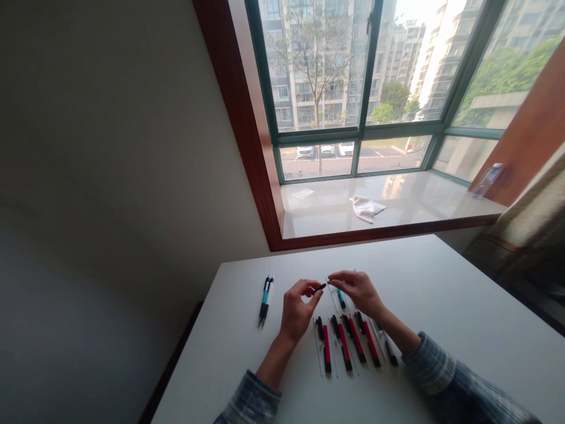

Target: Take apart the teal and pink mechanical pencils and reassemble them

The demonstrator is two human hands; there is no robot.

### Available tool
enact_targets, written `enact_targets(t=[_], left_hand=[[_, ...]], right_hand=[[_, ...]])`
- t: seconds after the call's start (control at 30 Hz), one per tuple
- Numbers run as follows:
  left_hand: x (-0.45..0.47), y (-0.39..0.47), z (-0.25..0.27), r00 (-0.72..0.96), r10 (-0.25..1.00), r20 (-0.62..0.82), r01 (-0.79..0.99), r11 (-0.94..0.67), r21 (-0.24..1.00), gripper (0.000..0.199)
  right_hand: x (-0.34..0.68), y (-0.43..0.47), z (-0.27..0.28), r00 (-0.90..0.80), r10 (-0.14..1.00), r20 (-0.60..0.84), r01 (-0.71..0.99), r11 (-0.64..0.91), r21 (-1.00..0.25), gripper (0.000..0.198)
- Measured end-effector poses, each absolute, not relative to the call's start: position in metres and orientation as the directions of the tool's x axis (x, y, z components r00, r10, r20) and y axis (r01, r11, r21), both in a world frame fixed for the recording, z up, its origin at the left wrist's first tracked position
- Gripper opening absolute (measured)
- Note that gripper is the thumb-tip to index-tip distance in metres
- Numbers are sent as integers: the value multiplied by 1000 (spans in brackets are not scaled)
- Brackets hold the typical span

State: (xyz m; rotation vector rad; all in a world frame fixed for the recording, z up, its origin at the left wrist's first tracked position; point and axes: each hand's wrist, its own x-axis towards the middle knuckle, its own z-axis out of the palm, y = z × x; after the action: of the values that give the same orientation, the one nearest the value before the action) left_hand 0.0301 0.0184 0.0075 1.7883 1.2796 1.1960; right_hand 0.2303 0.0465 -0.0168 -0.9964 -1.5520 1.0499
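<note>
Pinching a black pen part (319,289), left hand (296,309); table edge (326,252) beyond both hands, open room rightward; right hand (359,291), fingers drawn in, hold unclear, partly hiding blue pen (341,298).

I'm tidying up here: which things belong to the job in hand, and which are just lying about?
Job: small dark part in the left hand, red barrels, thin rods, probably the two pens.

Lying about, seemingly: cloth, bottle, white scrap.
</note>
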Motion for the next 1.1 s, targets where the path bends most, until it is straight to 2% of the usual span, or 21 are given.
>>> enact_targets(t=[0.3, 0.43, 0.57, 0.77, 0.93, 1.1], left_hand=[[31, 17, 9, 154, 933, 327, 403, -361, 841, 18], [31, 15, 12, 168, 924, 343, 412, -382, 827, 15], [32, 15, 12, 184, 920, 347, 410, -392, 823, 15], [32, 15, 12, 189, 914, 360, 422, -407, 810, 12], [33, 14, 13, 198, 910, 365, 408, -415, 813, 13], [34, 13, 11, 221, 891, 396, 418, -453, 787, 11]], right_hand=[[231, 41, -8, -232, 923, 306, 207, 354, -912, 24], [232, 39, -4, -216, 915, 340, 360, 398, -844, 24], [235, 37, 3, -245, 905, 348, 489, 426, -761, 37], [237, 37, 7, -316, 871, 376, 396, 482, -782, 23], [238, 36, 7, -335, 872, 357, 441, 480, -758, 25], [239, 36, 6, -339, 849, 406, 426, 523, -738, 25]])
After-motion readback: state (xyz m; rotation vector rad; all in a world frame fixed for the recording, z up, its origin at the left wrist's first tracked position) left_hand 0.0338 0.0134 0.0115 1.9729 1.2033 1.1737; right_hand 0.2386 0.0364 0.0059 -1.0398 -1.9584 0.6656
